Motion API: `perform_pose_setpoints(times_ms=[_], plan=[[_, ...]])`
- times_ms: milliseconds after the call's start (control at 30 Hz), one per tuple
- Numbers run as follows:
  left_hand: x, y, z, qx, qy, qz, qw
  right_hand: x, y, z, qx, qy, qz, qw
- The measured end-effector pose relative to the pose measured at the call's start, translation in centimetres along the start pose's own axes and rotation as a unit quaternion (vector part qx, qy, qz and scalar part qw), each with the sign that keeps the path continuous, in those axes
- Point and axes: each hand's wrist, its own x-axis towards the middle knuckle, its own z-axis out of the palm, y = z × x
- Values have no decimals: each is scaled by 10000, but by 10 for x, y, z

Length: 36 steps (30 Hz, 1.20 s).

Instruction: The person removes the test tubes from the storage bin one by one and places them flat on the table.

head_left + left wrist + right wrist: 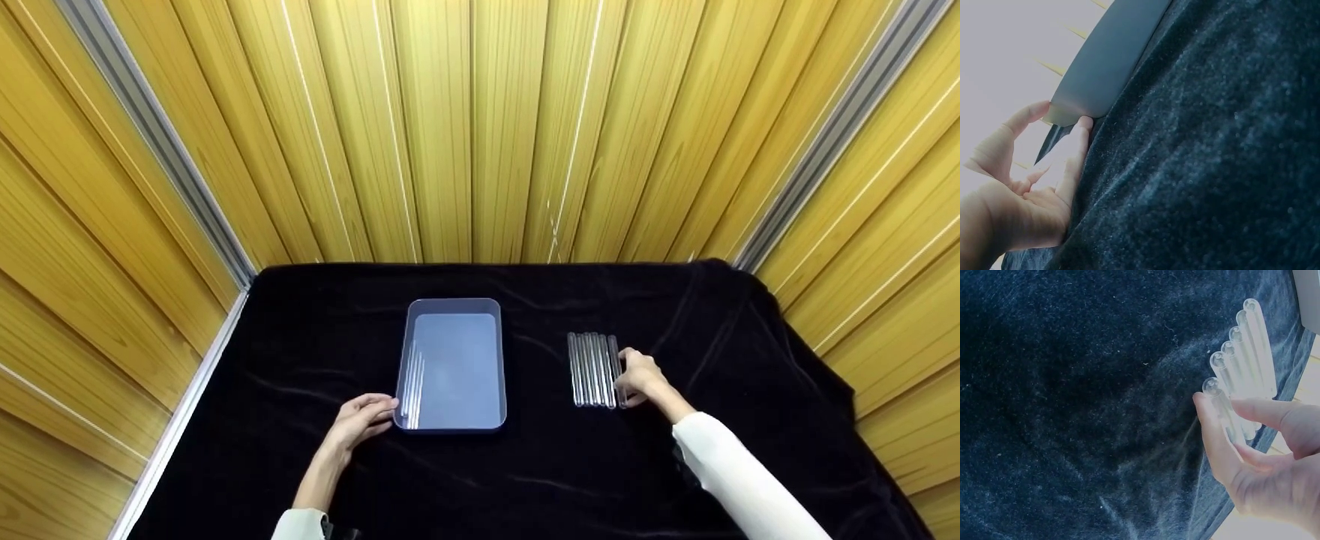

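Observation:
The blue translucent tray [459, 375] lies on the dark cloth. My left hand [363, 420] holds its near left corner, the thumb at the rim and a finger low on the outer wall [1109, 62]. To the right of the tray, several clear test tubes [589, 367] lie side by side in a row. My right hand [641, 379] pinches the rightmost test tube [1216, 396] between thumb and fingers, its rounded end showing past the fingertips. Pale streaks [412, 386] run along the tray's left side; I cannot tell whether they are tubes or reflections.
Black velvety cloth [540, 472] covers the table, with shallow creases. Yellow wood-patterned walls [480, 135] stand behind and on both sides, with grey metal posts [187, 165] at the corners. The tray's edge [1309, 301] shows at the right wrist view's upper right.

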Motion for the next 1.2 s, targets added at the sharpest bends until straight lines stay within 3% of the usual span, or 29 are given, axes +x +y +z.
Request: perform_pose_setpoints(times_ms=[800,1033,1200], plan=[[-1,0,-1,-22,13,46,10000,1,-1,-3,-506,130,-319,9981],[-2,0,-1,-9,53,52,10000,-2,-23,-3,-734,242,-528,9956],[-3,0,-1,-13,24,69,10000,-7,-51,7,-1168,440,-1042,9867]])
